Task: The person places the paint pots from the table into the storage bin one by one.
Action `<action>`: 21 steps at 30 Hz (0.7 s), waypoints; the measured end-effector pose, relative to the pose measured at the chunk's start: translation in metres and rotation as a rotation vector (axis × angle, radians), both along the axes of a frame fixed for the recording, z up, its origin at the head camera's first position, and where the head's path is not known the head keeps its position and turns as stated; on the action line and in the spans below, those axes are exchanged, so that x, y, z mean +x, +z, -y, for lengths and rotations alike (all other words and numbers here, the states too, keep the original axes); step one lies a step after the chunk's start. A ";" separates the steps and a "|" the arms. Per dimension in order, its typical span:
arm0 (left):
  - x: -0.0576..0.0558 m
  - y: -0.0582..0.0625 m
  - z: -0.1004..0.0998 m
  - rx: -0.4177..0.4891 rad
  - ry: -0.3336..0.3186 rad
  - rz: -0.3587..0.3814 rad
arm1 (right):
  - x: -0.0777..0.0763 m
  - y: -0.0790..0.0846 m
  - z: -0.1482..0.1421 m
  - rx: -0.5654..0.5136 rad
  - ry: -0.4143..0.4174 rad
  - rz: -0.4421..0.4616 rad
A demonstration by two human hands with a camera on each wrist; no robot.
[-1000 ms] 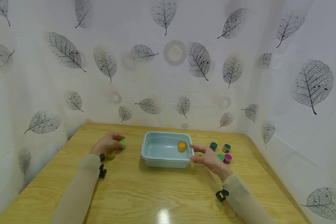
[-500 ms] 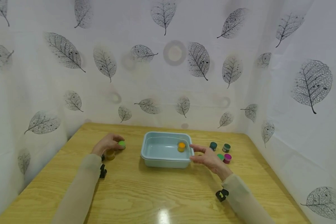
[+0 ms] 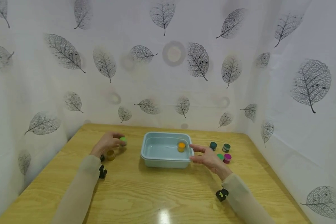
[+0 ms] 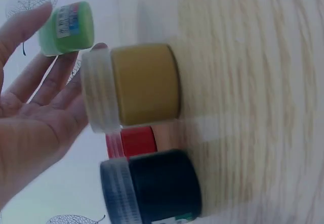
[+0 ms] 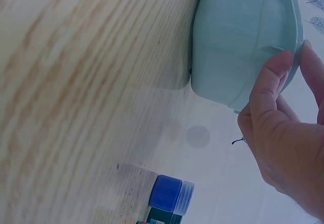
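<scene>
My left hand [image 3: 106, 144] pinches a small light-green paint jar [image 3: 123, 141] between thumb and fingers, raised a little off the table. Just below that hand, a mustard-coloured jar [image 4: 144, 85] stands with a red jar [image 4: 139, 141] and a dark jar [image 4: 162, 186], seen close in the left wrist view. A pale blue plastic tub [image 3: 166, 164] sits mid-table with an orange-yellow jar [image 3: 181, 147] inside at its right end. At the tub's right rim, my right hand [image 3: 211, 160] pinches the edge between thumb and finger, clearest in the right wrist view.
Right of the tub several jars stand on the wooden table [image 3: 156, 193]: dark teal [image 3: 213, 146], dark green [image 3: 226, 147], magenta [image 3: 227, 158] and green [image 3: 220, 157]. A blue jar [image 5: 166, 193] shows in the right wrist view. A leaf-print curtain [image 3: 156, 77] surrounds the table.
The left hand has lifted the light-green jar slightly off the table. The right hand and the tub have stayed put.
</scene>
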State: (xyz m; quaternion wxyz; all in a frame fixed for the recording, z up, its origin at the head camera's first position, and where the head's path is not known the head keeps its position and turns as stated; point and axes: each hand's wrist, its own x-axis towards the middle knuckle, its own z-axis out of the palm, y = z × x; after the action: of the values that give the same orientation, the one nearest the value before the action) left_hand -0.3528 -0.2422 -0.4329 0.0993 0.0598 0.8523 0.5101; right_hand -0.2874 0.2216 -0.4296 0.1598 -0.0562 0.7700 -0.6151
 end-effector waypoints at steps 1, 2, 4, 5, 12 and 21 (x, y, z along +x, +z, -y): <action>0.000 0.000 0.000 0.029 0.003 0.004 | 0.000 0.000 0.000 0.001 0.000 0.002; 0.000 0.001 -0.001 0.067 0.000 0.005 | 0.000 0.000 0.000 0.001 -0.001 0.004; -0.001 0.002 -0.002 0.132 -0.002 -0.007 | 0.000 0.000 0.000 0.001 0.001 0.004; -0.001 0.003 -0.003 0.145 -0.003 -0.020 | 0.000 0.000 0.000 0.000 0.002 0.003; -0.002 0.008 -0.013 0.212 -0.027 -0.092 | -0.001 0.001 -0.001 -0.012 0.014 -0.006; -0.005 0.005 -0.034 0.209 -0.038 -0.198 | -0.001 0.000 0.001 0.003 -0.005 0.000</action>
State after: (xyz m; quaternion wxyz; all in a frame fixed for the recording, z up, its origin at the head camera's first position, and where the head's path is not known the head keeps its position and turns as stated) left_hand -0.3579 -0.2087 -0.4275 0.0175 0.1362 0.7989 0.5856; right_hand -0.2883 0.2208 -0.4294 0.1581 -0.0540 0.7710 -0.6146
